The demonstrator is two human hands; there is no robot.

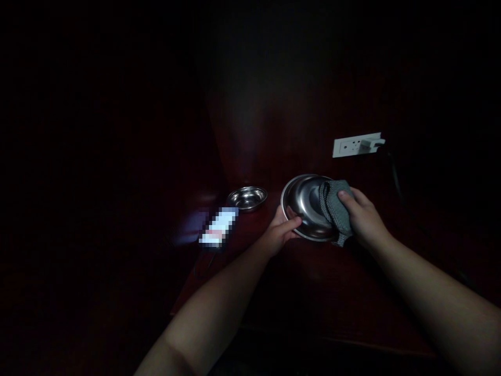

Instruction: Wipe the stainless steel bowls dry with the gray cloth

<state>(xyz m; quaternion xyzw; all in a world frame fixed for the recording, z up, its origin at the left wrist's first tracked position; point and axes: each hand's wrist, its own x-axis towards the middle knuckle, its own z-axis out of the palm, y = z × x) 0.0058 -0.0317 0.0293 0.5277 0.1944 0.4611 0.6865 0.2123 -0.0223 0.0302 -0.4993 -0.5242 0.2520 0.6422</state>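
Observation:
A shiny metal bowl (307, 201) is tilted up above the dark red surface. My left hand (281, 231) grips its lower left rim, the thumb over the inside and the fingers behind. In my right hand (362, 214) is a folded grey-green cloth (337, 206), pinched under the thumb. The cloth covers the right part of the bowl's rim and inside. Whether some right fingers reach behind the rim is hidden.
A second, smaller metal bowl (248, 197) stands further back on the red surface (250, 261). Left of it a lit phone (219, 227), its screen blurred, has a cable below. A white wall socket (357, 145) holds a plugged-in charger with a dark cable hanging down. The surroundings are very dark.

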